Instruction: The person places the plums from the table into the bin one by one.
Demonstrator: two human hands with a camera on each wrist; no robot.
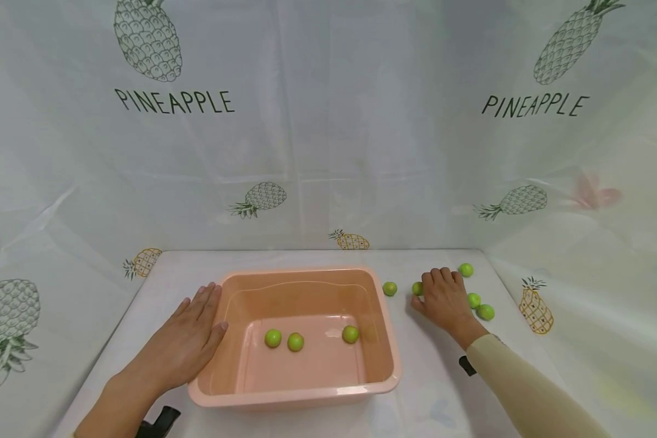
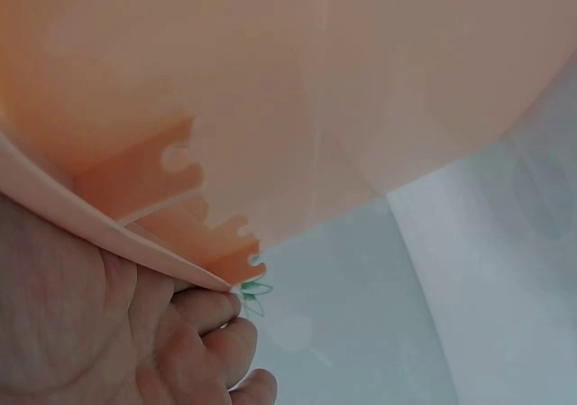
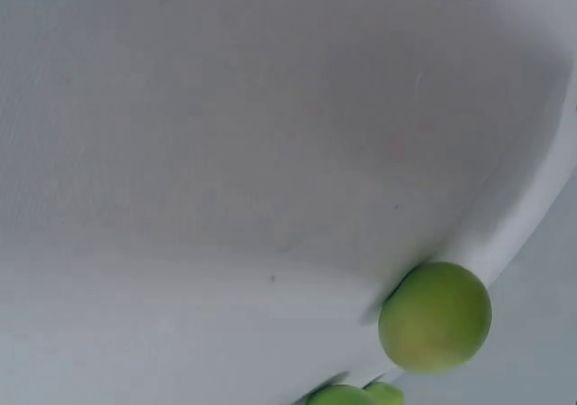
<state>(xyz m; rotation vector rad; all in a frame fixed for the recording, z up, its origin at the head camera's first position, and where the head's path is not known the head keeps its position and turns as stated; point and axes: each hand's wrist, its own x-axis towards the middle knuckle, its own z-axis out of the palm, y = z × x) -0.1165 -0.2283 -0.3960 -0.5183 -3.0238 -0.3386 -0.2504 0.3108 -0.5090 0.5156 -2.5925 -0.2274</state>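
A peach-pink plastic basin (image 1: 306,398) stands on the table with three small round green fruits (image 1: 295,342) on its floor. My left hand (image 1: 183,347) lies along the basin's left rim, fingers straight; the left wrist view has its palm side against the basin wall (image 2: 406,80). My right hand (image 1: 446,298) is low over the table right of the basin, fingers bent downward. A green fruit (image 1: 418,288) shows between its thumb and index finger; I cannot tell whether they pinch it. In the right wrist view, a green fruit (image 3: 435,317) shows but no hand.
One green fruit (image 1: 390,289) lies just off the basin's right wall. Beyond my right hand are two more fruits (image 1: 485,312) close together and another fruit (image 1: 466,269) farther back. A pineapple-printed sheet (image 1: 328,140) hangs behind and beside the white table (image 1: 421,389).
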